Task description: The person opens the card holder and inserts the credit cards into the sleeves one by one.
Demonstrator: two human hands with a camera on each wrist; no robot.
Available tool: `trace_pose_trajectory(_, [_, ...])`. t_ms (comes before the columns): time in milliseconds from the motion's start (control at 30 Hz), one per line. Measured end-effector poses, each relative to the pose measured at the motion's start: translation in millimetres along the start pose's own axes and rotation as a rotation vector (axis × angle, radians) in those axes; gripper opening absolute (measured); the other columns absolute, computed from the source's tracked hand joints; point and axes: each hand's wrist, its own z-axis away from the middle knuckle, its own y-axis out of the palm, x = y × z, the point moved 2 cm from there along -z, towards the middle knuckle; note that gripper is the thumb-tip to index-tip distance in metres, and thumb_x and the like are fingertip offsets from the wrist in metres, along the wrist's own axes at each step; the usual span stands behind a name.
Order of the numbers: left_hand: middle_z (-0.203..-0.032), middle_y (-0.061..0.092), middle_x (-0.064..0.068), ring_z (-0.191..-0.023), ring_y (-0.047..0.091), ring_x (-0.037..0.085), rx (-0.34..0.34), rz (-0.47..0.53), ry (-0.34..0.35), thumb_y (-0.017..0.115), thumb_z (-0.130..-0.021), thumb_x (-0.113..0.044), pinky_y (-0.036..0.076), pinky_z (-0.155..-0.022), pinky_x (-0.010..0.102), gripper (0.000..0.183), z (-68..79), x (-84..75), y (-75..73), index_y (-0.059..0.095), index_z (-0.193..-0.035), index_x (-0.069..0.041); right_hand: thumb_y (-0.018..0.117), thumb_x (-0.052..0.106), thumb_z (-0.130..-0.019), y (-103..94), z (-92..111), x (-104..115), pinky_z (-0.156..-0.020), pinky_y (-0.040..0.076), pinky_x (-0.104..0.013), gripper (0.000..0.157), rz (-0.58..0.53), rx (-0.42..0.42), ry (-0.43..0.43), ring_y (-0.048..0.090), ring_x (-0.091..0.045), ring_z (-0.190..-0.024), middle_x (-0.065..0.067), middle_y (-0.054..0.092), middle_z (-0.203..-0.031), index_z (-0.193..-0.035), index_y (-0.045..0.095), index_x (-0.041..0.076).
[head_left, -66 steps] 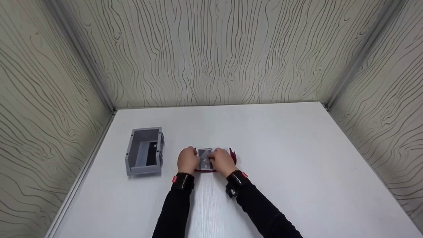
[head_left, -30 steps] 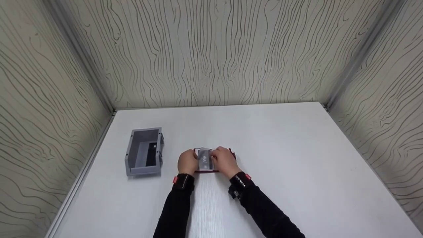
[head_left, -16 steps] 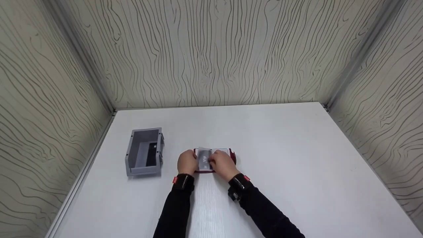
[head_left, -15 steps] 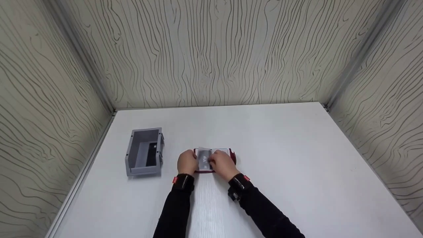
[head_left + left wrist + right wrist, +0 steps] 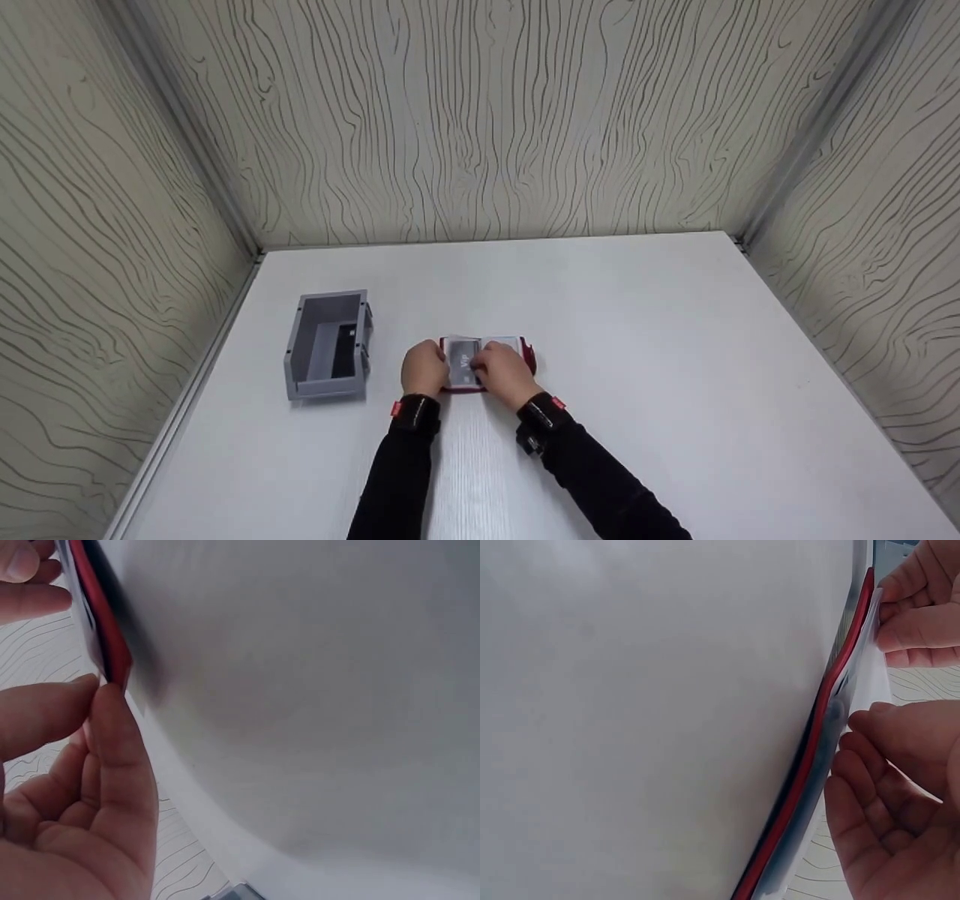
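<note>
A red card holder [image 5: 466, 390] lies spread on the white table, with clear sleeves [image 5: 511, 342] inside. On its left half is a grey card [image 5: 460, 357] printed "Vip", with clear film over it. My left hand [image 5: 424, 367] pinches the left edge of the sleeve between thumb and forefinger; the left wrist view shows this grip beside the red cover [image 5: 112, 645]. With curled fingers, my right hand [image 5: 508, 373] pinches at the card's right edge. In the right wrist view its fingertips [image 5: 857, 720] are right at the film, below the left hand [image 5: 926, 622].
Left of the hands stands a grey plastic bin [image 5: 324, 388] with a dark, flat card-like piece [image 5: 343, 349] inside. Patterned panels [image 5: 480, 120] rise behind the table [image 5: 645, 337] and along both sides.
The film's raised top corner has sunk flatter over the card. My right hand shifted right, then back left onto the card's edge. My left hand has stayed almost still at the holder's left edge.
</note>
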Motion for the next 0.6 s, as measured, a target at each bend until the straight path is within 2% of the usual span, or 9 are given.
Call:
trace_pose_trajectory(200, [-0.065, 0.06, 0.008, -0.064, 0.057, 0.029, -0.02, -0.003, 0.007, 0.065, -0.072, 0.007, 0.047, -0.062, 0.042, 0.016, -0.1, 0.6, -2.1, 0.058, -0.065, -0.006, 0.073, 0.008, -0.086, 0.1, 1, 1, -0.076, 0.049, -0.037, 0.014, -0.011, 0.01, 0.008, 0.06, -0.023, -0.082, -0.004, 0.062, -0.087, -0.099, 0.077, 0.007])
trace_pose_trajectory(400, [-0.069, 0.062, 0.009, -0.068, 0.059, 0.03, -0.033, -0.004, 0.005, 0.065, -0.073, 0.005, 0.049, -0.066, 0.043, 0.012, -1.7, -0.7, -6.9, 0.061, -0.068, -0.005, 0.073, 0.008, -0.086, 0.6, 0, 1, -0.078, 0.049, -0.038, 0.014, 0.007, 0.014, 0.008, 0.061, -0.024, -0.084, -0.005, 0.063, -0.089, -0.1, 0.078, 0.006])
trace_pose_trajectory(600, [-0.073, 0.065, 0.011, -0.073, 0.062, 0.033, -0.048, 0.022, 0.007, 0.066, -0.075, 0.001, 0.049, -0.07, 0.045, 0.007, -5.7, -5.7, -19.0, 0.063, -0.071, -0.003, 0.074, 0.009, -0.086, 1.0, 0, 2, -0.077, 0.049, -0.037, 0.014, 0.023, 0.004, -0.006, 0.062, -0.024, -0.083, -0.006, 0.064, -0.088, -0.099, 0.078, 0.007])
